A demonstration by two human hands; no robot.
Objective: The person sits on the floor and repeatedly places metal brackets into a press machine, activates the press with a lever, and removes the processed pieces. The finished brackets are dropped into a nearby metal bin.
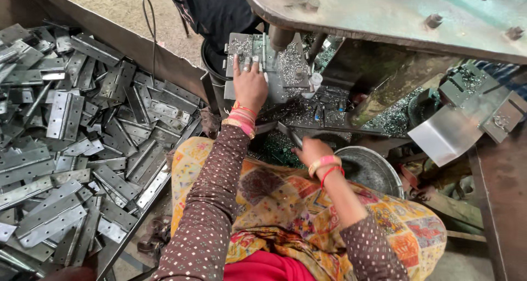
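Head view: two hands [250, 86]; perhaps one hinge [250, 47].

Heap of loose grey hinges [71, 143] at left — round metal basin [370, 171] below machine.

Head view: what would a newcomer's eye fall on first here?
The big heap of grey metal hinges fills the left side. At top centre, the left hand lies flat on a hinge plate on the machine bed, strewn with metal shavings. The right hand grips a dark lever lower down.
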